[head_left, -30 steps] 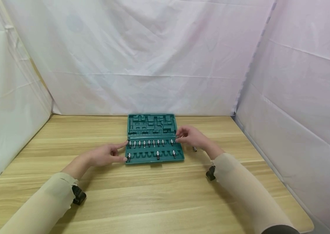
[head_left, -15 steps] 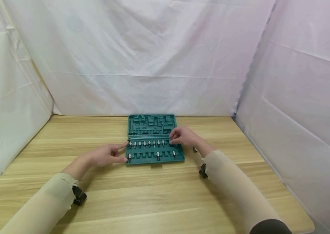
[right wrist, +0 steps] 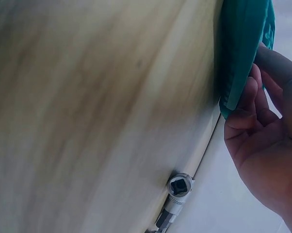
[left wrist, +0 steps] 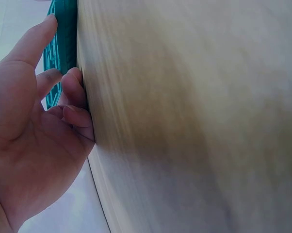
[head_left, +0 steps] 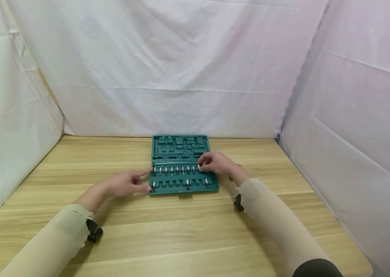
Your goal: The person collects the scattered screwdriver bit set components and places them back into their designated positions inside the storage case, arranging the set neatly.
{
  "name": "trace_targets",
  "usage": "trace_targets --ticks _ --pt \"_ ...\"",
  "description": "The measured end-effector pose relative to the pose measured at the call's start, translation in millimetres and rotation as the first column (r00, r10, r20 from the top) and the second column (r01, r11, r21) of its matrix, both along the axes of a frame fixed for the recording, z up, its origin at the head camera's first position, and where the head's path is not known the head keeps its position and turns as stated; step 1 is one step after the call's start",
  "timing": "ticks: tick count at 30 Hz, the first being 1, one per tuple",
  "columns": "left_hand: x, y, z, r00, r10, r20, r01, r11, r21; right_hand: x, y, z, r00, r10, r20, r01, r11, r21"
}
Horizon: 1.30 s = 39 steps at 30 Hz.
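Observation:
An open green plastic case (head_left: 164, 191) lies on the table in the head view, with several silver-and-black bit sockets (head_left: 177, 169) in its upper row. The lower row carries three more, one of them a bit socket (head_left: 187, 184) near the middle. My left hand (head_left: 122, 183) touches the case's left edge with outstretched thumb and index finger; its other fingers are curled in. My right hand (head_left: 217, 163) pinches a bit socket (head_left: 199, 167) at the right part of the upper row. Its fingertips partly hide that socket and its slot.
Loose on the table by my right wrist lies a silver bit socket (right wrist: 179, 188), mostly covered by the arm in the head view. Behind the case, the raised lid (head_left: 180, 144) has moulded recesses. White cloth (head_left: 170, 77) hangs at the back and sides.
My right hand has moved left along the upper row from the case's right edge, its fingertips now at a bit socket closer to the others. The left hand stays at the case's left edge.

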<state>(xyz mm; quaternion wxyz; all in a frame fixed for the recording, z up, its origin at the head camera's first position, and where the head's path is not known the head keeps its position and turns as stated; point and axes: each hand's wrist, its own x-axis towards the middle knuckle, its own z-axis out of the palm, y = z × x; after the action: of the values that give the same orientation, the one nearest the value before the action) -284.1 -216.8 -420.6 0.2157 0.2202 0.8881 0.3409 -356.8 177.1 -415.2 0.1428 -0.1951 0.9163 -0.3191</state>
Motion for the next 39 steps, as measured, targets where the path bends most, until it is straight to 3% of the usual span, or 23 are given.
trace_targets --ticks 28,39 --pt "0.4 0.6 -0.6 1.0 0.006 0.004 -0.006 1.0 0.001 -4.8 1.6 -6.2 1.0 -0.022 0.005 0.022 1.0 -0.003" --pt "0.1 0.5 -0.4 1.0 -0.002 -0.008 0.002 1.0 -0.008 -2.1 6.0 -3.8 1.0 0.012 -0.025 -0.012 1.0 0.02"
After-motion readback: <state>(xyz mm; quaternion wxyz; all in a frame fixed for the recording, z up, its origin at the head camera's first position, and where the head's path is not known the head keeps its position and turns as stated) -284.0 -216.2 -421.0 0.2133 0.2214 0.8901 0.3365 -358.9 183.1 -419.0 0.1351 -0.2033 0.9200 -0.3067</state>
